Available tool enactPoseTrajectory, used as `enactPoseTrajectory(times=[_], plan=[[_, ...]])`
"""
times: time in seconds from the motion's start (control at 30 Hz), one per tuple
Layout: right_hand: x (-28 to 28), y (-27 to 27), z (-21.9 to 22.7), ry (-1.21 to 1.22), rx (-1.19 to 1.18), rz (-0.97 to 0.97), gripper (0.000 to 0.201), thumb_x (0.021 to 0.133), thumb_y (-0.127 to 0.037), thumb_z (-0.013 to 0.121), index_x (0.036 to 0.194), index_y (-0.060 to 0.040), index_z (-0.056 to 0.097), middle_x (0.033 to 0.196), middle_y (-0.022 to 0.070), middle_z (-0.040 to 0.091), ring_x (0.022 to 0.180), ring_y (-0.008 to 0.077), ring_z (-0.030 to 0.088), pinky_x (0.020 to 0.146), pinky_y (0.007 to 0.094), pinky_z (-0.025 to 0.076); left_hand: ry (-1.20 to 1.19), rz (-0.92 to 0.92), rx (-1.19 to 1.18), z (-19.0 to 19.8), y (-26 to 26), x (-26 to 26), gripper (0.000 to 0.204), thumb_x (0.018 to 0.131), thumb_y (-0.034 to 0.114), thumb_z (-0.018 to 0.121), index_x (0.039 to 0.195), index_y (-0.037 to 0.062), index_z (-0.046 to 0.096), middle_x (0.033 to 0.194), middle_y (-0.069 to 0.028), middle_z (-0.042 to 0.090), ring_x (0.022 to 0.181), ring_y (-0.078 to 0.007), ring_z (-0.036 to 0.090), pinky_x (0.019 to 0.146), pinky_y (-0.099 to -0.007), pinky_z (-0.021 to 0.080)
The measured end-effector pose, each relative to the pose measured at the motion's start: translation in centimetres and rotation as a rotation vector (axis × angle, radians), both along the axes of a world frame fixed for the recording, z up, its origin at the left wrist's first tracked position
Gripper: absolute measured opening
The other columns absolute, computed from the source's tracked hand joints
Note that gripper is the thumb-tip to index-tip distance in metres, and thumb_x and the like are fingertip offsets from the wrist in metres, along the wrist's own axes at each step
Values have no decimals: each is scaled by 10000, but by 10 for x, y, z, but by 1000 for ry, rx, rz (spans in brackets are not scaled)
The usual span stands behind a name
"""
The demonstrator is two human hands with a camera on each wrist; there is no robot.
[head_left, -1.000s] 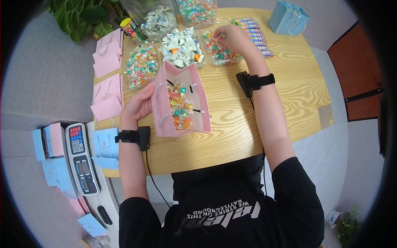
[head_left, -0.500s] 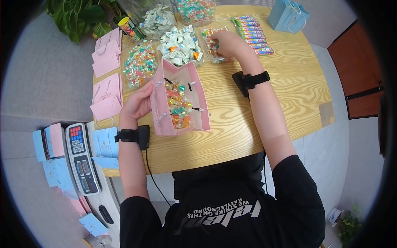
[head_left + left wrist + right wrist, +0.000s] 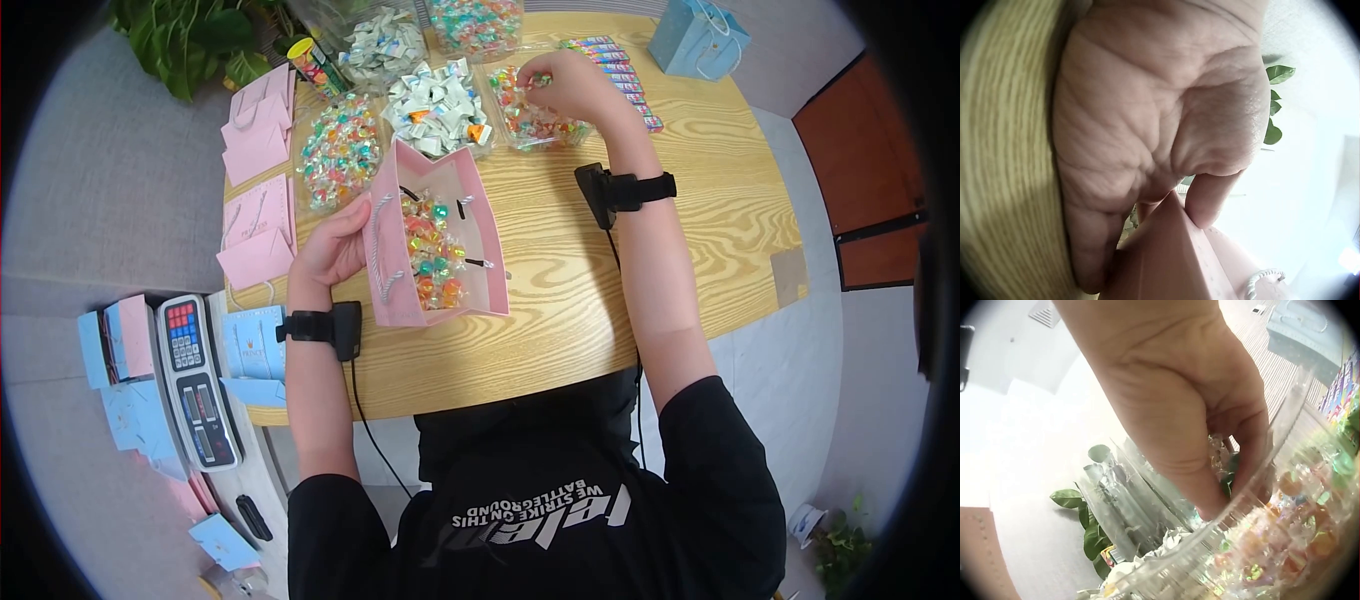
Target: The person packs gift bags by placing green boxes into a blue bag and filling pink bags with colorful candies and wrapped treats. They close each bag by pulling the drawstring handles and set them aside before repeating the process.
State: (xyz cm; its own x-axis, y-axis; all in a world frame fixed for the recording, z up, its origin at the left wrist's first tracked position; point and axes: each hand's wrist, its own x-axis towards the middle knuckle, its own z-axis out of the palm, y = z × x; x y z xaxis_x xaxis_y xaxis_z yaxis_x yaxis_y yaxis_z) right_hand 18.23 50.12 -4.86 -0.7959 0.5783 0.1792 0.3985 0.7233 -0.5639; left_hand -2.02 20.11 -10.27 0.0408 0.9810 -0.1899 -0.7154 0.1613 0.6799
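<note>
My left hand (image 3: 338,248) holds a pink paper gift bag (image 3: 386,270) by its left side, thumb on one face and fingers behind, as the left wrist view shows on the bag (image 3: 1160,256). Several candies in shiny wrappers (image 3: 432,245) lie inside the bag, which faces up and stands on the table. Over a clear plastic tub (image 3: 1284,428) of wrapped candies (image 3: 520,115), my right hand (image 3: 585,88) pinches wrapped candy (image 3: 1230,477) between thumb and fingers. In the right wrist view the fingertips are down at the tub's rim.
White-wrapped sweets (image 3: 437,108) and more colourful candies (image 3: 340,150) fill tubs to the left. Candy sticks (image 3: 640,95) lie in a row at right, before a blue bag (image 3: 697,42). Folded pink bags (image 3: 262,150) line the left edge; a scale (image 3: 200,385) stands beside the table.
My right hand dipped into the candy tub half a second ago and has since lifted slightly, moving right, with candy showing between its fingers. The left hand and bag have barely moved.
</note>
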Motion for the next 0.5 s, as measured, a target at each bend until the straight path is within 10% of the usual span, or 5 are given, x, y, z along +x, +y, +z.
enactPoseTrajectory(times=[0.5], plan=[[6,-9,21,-5,23,0,188,727,-120,644,910,-79,660,768,84,637,661,197,598,610,316,476,64,7,2,5,1,3,535,931,189,485,1384,23,254,1271,-101,483,1113,-183,537,927,-330,468]])
